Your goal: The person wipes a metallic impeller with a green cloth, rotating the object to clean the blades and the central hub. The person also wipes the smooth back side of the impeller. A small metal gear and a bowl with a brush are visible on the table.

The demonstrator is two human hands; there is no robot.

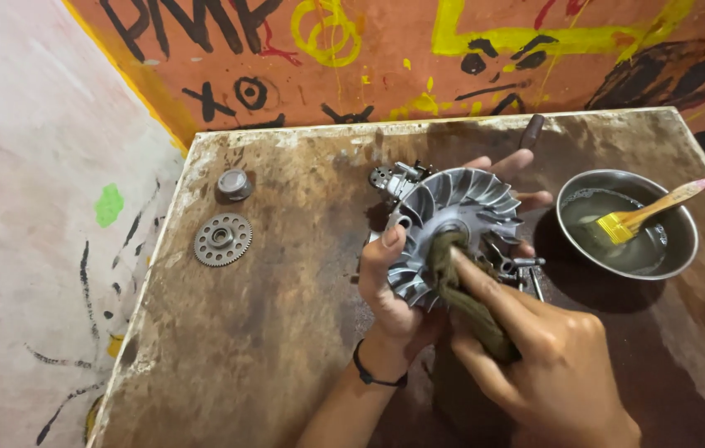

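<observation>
Right hand (535, 357) up front pinches a grimy rag (456, 286), rubbing the hub of the finned wheel (456, 228) mid-table; left hand (398, 282) grips its 8 o'clock rim. Fins look fairly clean; gear (223, 239) at 9 o'clock, brush bowl (684, 241) at 3 sit untouched.

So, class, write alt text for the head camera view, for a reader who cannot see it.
A person's left hand grips a finned metal fan wheel over a worn brown table, while the right hand presses a dirty rag into its centre. A gear and small metal cap lie left; a steel bowl holding a paintbrush sits right.
</observation>
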